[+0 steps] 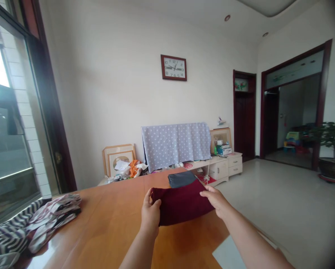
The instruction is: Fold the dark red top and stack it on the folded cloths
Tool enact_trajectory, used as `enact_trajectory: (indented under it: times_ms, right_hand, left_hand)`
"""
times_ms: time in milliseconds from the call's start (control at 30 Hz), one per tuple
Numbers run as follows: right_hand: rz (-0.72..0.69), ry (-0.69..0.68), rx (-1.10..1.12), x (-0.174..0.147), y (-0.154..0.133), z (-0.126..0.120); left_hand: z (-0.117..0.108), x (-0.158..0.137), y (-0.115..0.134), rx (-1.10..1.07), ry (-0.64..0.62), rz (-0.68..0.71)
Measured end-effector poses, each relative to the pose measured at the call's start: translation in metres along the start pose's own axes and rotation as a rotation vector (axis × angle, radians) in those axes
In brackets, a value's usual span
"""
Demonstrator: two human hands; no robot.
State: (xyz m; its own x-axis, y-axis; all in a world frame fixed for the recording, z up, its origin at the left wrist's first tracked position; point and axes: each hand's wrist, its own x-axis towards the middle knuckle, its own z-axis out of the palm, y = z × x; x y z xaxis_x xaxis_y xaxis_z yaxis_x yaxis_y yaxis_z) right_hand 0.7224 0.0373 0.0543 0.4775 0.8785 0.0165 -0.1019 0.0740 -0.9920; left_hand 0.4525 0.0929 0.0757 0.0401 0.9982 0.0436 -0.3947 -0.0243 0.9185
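Observation:
A folded maroon cloth or garment [181, 203] is held up over the wooden table [111, 220], stretched between both hands. My left hand [151, 211] pinches its left end, thumb in front. At the opposite end, my right hand [216, 200] grips the upper right corner with thumb and fingers. Just beyond the maroon cloth lies a folded dark grey cloth [181, 178] near the far edge of the table, partly hidden by it. What kind of garment the maroon piece is cannot be made out.
Crumpled clothes, one a striped garment [10, 228] and one a pinkish garment [55, 215], lie at the table's left. A pale flat sheet [229, 254] sits at the near right edge. Behind the table stands a white cabinet [220, 170] beside a dotted cover [175, 145].

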Motion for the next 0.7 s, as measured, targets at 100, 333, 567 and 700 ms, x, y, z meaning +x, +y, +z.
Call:
enact_trajectory:
  times_ms: [100,333,567,700]
  right_hand:
    - [-0.007,0.066,0.021,0.027,-0.001,-0.020]
    - [-0.008,0.169,0.034,0.078,0.009,-0.056]
    - [0.001,0.274,0.017,0.105,0.030,-0.068]
    - [0.035,0.333,-0.004,0.109,0.047,-0.073]
  left_hand:
    - [0.031,0.016,-0.015,-0.029,-0.022,0.000]
    - [0.073,0.045,-0.053,-0.068,-0.035,-0.033]
    - [0.076,0.062,-0.083,-0.018,-0.001,-0.077]
    - [0.067,0.061,-0.098,0.065,0.048,-0.125]
